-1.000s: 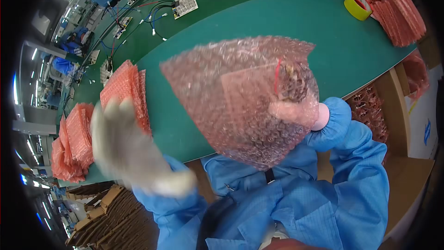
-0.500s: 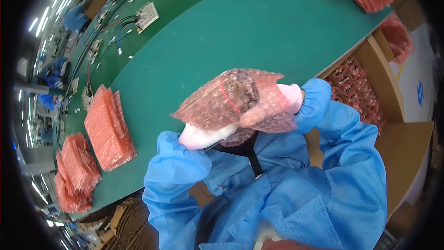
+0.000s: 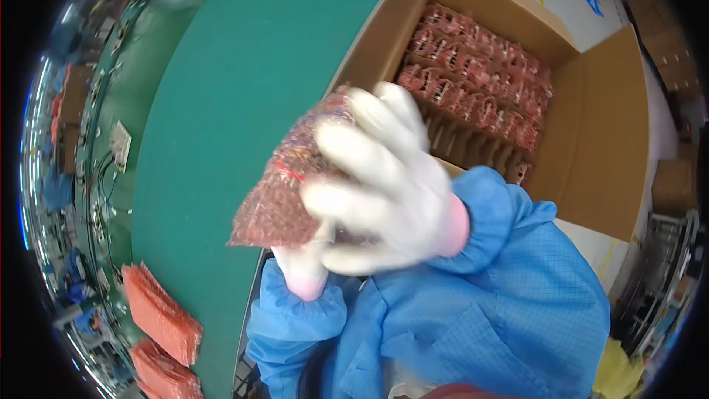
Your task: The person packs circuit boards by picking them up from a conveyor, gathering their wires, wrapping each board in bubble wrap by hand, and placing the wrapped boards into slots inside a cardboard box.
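A pink bubble-wrap bag [image 3: 258, 210] is held in front of my chest, above the table's near edge. Wires and a red strip show through its clear pink film; what else lies inside is hard to make out. My right hand [image 3: 388, 185], in a white glove and blurred by motion, lies over the bag's right side with its fingers curved around it. Below the bag, my left hand [image 3: 299, 262] is gloved too and grips it from underneath. Most of the left fingers are hidden behind the bag and my right hand.
An open carton [image 3: 598, 140] stands at the right, with rows of pink-wrapped pieces [image 3: 473, 66] between cardboard dividers [image 3: 461, 140]. Stacks of flat pink bubble bags [image 3: 159, 314] lie on the green table [image 3: 221, 89] at lower left. A wired board [image 3: 120, 144] lies farther left.
The view has swung right, bringing the carton into fuller sight. My right hand has come from behind the bag to its front, and the bag is now tilted more steeply.
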The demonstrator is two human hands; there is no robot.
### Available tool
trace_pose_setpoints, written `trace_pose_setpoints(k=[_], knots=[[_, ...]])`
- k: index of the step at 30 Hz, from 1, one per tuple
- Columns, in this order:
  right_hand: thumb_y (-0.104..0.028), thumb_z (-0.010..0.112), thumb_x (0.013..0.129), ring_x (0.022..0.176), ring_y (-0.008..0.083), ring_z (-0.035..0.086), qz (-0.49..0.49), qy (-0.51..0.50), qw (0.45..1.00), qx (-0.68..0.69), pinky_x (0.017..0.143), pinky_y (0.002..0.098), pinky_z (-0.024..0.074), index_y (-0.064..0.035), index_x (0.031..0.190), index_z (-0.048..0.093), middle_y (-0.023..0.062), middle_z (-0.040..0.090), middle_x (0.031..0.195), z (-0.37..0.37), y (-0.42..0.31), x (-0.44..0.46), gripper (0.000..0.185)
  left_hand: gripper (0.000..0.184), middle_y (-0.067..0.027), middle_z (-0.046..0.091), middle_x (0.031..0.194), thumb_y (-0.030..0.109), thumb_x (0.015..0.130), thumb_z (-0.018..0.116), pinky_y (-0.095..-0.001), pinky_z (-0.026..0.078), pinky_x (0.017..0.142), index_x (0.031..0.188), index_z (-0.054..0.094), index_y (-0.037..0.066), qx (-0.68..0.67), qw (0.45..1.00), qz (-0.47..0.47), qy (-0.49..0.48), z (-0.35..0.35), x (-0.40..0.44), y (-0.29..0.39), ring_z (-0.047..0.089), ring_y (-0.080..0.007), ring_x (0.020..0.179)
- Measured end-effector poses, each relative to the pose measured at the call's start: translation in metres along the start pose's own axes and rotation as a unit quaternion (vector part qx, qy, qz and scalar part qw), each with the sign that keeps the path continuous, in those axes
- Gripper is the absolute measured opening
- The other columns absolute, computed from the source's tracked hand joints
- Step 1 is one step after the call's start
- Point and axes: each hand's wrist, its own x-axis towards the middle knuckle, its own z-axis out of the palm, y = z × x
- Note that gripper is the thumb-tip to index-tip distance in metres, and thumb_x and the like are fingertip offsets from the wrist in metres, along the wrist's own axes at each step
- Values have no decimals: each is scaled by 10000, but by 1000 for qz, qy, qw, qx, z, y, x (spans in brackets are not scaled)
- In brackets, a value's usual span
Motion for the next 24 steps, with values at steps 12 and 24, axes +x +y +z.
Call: trace_pose_setpoints(k=[12, 24], knots=[[-278, 805, 659, 1197, 212, 472, 520, -99, 782, 330, 1002, 317, 362, -35, 1387, 286, 135, 493, 1278, -11, 29, -100, 926, 630, -157, 517, 1205, -53, 700, 571, -365, 455, 923, 1301, 386, -16, -172, 984, -33, 13, 53, 14, -76, 543, -251, 1063], [-221, 743, 710, 1098, 225, 548, 770, -197, 594, -120, 940, 327, 425, -63, 1272, 489, 149, 594, 1155, -250, 154, -328, 636, 520, -170, 461, 1280, -10, 824, 598, -330, 363, 1015, 1293, 372, -13, 5, 980, -97, -173, 4, 27, -102, 457, -217, 1190]])
